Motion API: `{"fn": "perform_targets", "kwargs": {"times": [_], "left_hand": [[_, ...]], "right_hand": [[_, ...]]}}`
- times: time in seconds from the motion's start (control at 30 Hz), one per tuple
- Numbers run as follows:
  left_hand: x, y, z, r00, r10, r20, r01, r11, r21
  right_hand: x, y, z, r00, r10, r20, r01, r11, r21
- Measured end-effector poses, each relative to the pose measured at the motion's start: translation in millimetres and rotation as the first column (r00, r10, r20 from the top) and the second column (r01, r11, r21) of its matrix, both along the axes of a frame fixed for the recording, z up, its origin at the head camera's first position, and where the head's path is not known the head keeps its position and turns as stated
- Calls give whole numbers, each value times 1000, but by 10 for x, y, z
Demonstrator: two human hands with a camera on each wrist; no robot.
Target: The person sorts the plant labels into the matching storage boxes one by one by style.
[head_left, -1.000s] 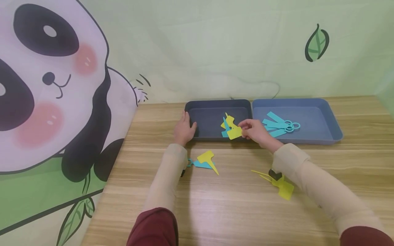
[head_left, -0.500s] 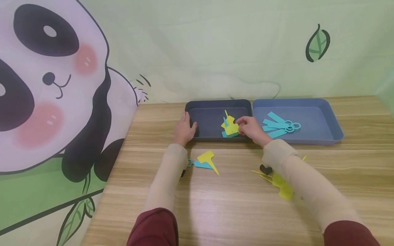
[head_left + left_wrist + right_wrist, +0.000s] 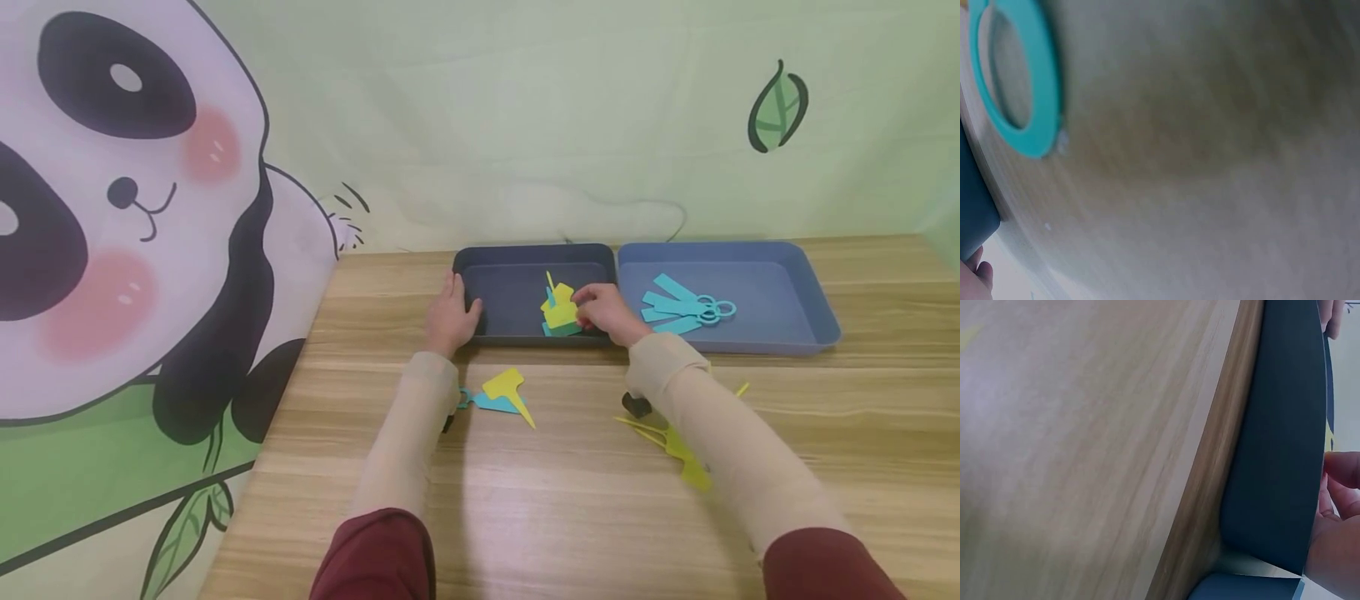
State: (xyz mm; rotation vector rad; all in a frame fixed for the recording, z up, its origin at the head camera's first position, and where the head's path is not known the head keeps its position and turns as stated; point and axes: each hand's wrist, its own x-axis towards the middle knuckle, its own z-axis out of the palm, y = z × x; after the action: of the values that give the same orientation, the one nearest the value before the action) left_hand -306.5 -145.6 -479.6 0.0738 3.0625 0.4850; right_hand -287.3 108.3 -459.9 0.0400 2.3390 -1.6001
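My right hand point(image 3: 609, 312) reaches over the front right of the dark tray point(image 3: 498, 287) and pinches a yellow T-shaped plant label point(image 3: 561, 315) by its edge. Under that label lie another yellow label point(image 3: 562, 292) and a teal label point(image 3: 551, 329), partly covered. In the right wrist view, the thumb and fingers point(image 3: 1342, 465) are curled just behind the tray wall point(image 3: 1279, 437). My left hand point(image 3: 450, 317) rests on the tray's left rim, fingers straight and thumb apart. Its fingertips point(image 3: 984, 272) show at the edge of the left wrist view.
A blue-grey tray point(image 3: 772, 300) adjoins on the right, holding several teal ring-ended tags point(image 3: 675, 307). On the wooden table point(image 3: 555, 500) lie a yellow label point(image 3: 506, 385) over a teal ring-ended tag point(image 3: 491, 402), and yellow labels point(image 3: 686, 458) partly beneath the right forearm.
My right hand has moved slightly left, carrying the yellow label lower and further over the pile in the dark tray. The left hand keeps its place on the rim.
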Motion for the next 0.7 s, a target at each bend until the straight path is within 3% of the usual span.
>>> {"fn": "perform_targets", "kwargs": {"times": [0.27, 0.5, 0.7], "left_hand": [[-3, -4, -14, 1000, -6, -5, 6, 1000, 18], [-2, -4, -11, 1000, -3, -11, 3, 1000, 16], [21, -6, 3, 1000, -2, -19, 2, 1000, 18]], "right_hand": [[32, -69, 101, 998, 3, 63, -9, 995, 102], [9, -93, 76, 997, -8, 74, -3, 990, 144], [-29, -95, 26, 995, -25, 92, 16, 995, 98]]}}
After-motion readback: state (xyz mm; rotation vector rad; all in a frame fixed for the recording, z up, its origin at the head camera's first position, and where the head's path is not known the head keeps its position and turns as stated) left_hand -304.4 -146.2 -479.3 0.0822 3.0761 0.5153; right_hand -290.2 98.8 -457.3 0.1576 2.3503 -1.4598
